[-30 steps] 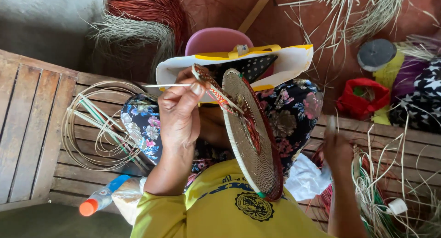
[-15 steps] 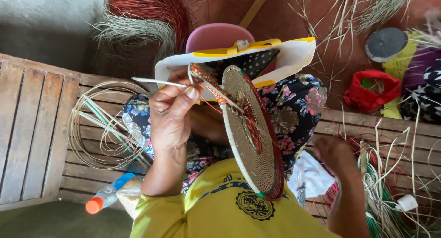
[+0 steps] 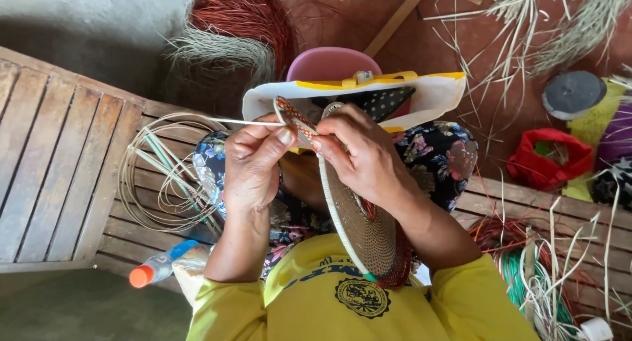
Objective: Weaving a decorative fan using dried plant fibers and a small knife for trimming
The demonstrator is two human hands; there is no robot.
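Woven disc point(image 3: 359, 222) half behind right hand point(image 3: 365, 158)

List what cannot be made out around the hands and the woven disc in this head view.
- Woven disc: its upper half is covered by the right hand.
- Pointed tool held by the left hand: how it is gripped is hidden behind the fingers.
- Inside of the white bag: blocked by both hands.
- Bottle: its far end sits behind the left arm.
- Fibre bundle: cut off by the bottom edge.

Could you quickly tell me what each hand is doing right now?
Left hand: closed, pinching the strip.
Right hand: closed on the woven disc.
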